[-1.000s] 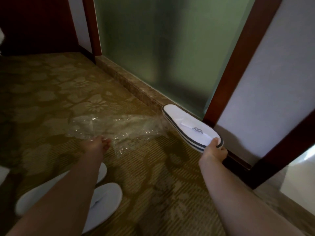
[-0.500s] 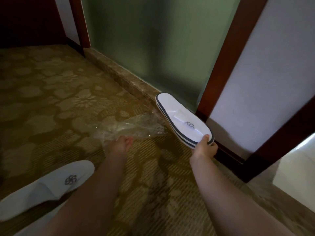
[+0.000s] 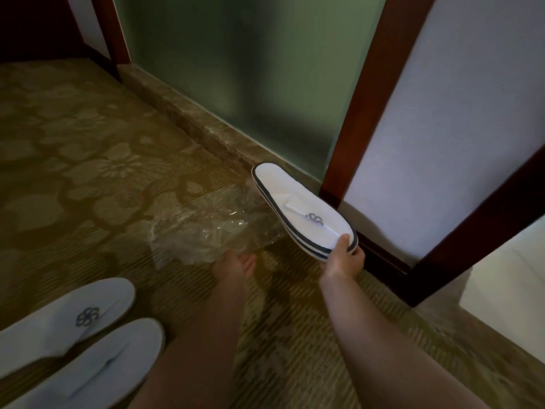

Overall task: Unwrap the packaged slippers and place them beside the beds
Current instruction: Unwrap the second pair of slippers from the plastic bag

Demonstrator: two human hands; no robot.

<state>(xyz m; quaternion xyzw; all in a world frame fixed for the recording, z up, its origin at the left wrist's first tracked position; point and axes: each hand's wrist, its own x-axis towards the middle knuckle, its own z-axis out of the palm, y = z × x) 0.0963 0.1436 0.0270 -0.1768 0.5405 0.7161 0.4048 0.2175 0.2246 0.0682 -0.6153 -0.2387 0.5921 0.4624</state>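
Above the patterned carpet (image 3: 88,178), the right hand (image 3: 342,256) pinches the stacked slippers (image 3: 300,211) at one end while the left hand (image 3: 236,265), fingers closed, grips the clear wrapper (image 3: 212,231), apparently to separate them.

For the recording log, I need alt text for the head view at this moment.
The right hand holds a flat stacked pair of white slippers by one end, while the left hand grips the clear plastic wrapper over patterned carpet. Another white pair lies at lower left.
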